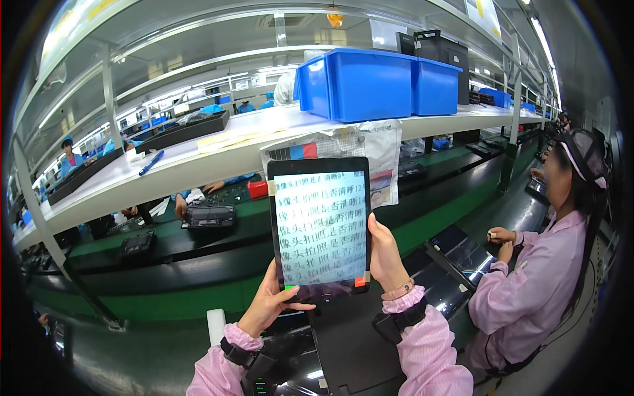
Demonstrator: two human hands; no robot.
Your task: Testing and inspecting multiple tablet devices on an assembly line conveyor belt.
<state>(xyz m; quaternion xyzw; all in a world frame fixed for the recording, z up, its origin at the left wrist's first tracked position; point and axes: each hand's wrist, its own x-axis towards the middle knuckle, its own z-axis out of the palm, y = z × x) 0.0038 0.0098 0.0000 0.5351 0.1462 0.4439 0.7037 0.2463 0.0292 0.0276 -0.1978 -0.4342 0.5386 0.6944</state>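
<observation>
Between my two hands a black-framed tablet [321,228] is held upright, its lit screen filled with lines of dark print. My left hand [269,300] grips its lower left corner, the thumb on the front by a green mark on the screen. Around the right edge my right hand [385,254] is closed, the thumb along the side and the other fingers hidden behind. Behind the top of the tablet, printed sheets [383,158] hang from the shelf edge. Below it lie a dark flat panel [356,350] and glossy black devices [294,356] on the bench.
Blue bins [376,86] stand on the white shelf [257,129] ahead, with a blue pen [152,162] farther left. Beyond it, other people's hands work by a dark device [209,216] on the green line. A co-worker in pink [528,284] sits close on my right, beside more panels [462,254].
</observation>
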